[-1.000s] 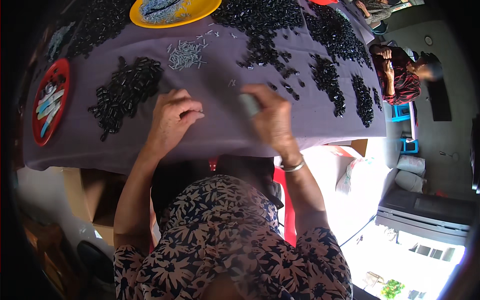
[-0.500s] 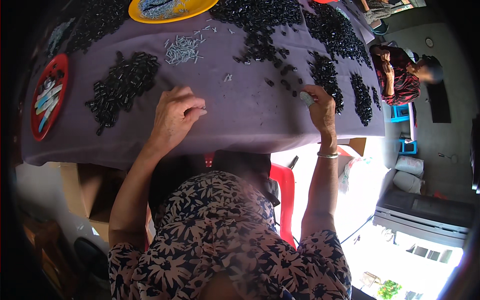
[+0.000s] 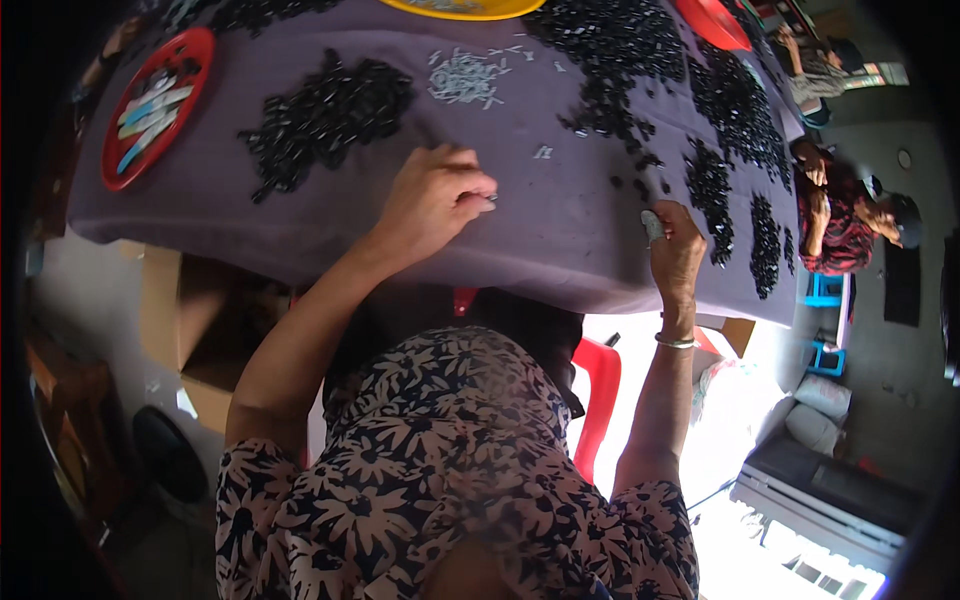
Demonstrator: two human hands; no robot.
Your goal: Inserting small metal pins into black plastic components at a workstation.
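Observation:
My left hand (image 3: 432, 205) is held over the purple-grey tablecloth (image 3: 560, 215), thumb and forefinger pinched on a tiny piece too small to name. To its right, near the table's front edge, my right hand (image 3: 680, 245) is also closed in a pinch. A pale grey, speckled covering or piece (image 3: 652, 225) shows at its thumb; anything else between those fingers is hidden. Beyond my left hand lie a heap of small shiny black pieces (image 3: 335, 120) and a smaller pile of thin whitish pieces (image 3: 465, 78). A few loose black bits (image 3: 640, 188) lie by my right hand.
A red tray (image 3: 112, 165) with light-coloured tools stands at the left. Larger black heaps (image 3: 620, 50) cover the far right, near a yellow tray (image 3: 465, 12) and a red bowl (image 3: 715, 22). A person (image 3: 845, 225) in a checked shirt sits at the right.
The whole view has turned, so the table's things and both hands appear farther right. Both hands keep their pinches and stay in nearly the same places over the cloth.

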